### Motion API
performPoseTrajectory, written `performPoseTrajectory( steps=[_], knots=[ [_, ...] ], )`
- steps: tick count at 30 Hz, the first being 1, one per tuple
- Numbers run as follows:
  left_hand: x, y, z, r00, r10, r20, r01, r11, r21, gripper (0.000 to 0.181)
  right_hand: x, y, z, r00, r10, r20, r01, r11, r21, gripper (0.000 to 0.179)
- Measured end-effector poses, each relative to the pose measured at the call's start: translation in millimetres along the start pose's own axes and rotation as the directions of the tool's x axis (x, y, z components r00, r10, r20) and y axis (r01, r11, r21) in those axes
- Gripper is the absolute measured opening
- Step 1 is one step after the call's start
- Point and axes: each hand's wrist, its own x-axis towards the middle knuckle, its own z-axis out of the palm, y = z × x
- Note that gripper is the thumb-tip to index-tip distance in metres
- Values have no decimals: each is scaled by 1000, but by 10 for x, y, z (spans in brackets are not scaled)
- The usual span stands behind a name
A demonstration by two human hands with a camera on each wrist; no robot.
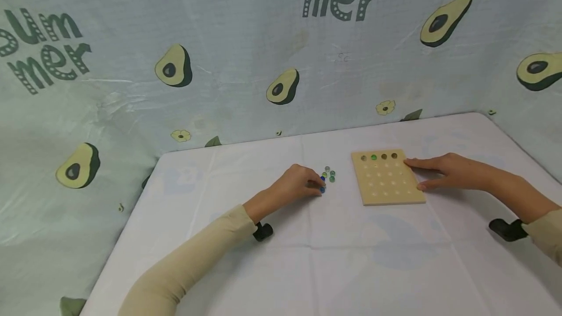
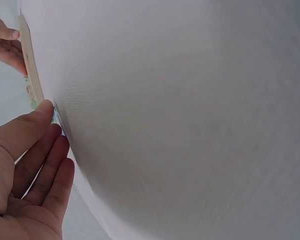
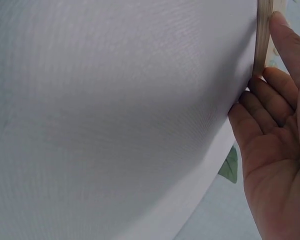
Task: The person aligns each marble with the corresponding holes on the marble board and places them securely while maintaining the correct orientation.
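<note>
Beside a small cluster of glass marbles (image 1: 331, 179), my left hand (image 1: 299, 182) has its thumb and index fingertips around a blue marble (image 1: 322, 189). A sliver of blue shows between those fingertips in the left wrist view, where the left hand (image 2: 32, 165) hides most of it. Another blue marble (image 1: 322, 178) lies close behind the index finger. To the right is a square wooden board (image 1: 370, 189) with rows of round hollows; several marbles sit in its far row. My right hand (image 1: 456, 172) rests against the board's right edge, fingers extended, thumb and fingertips touching it.
A white cloth (image 1: 272, 272) covers the table under the board and marbles. Behind it hangs a pale curtain (image 1: 237, 38) printed with avocados and lettering. Black wrist straps (image 1: 263, 231) show near both sleeves.
</note>
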Motion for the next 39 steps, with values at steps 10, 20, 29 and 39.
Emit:
performPoseTrajectory(
  steps=[10, 20, 29, 39],
  knots=[
    [-11, 34, -2, 1000, 9, -11, -9, 999, 39, 18, 14, -15, 4, 999, 35, 16, -35, 999, 3, 80],
    [-82, 68, -80, 998, -38, -47, 37, 999, -22, 17, 30, -63, -39, 999, 35, 39, -35, 999, -20, 79],
    [-116, 110, -169, 996, -34, -88, 30, 999, -43, 16, 28, -61, -52, 999, 28, 26, -27, 999, -28, 78],
    [-128, 93, -175, 989, 23, -144, -34, 997, -71, 16, 30, -42, -48, 1000, 15, 18, -15, 999, -30, 77]
  ],
)
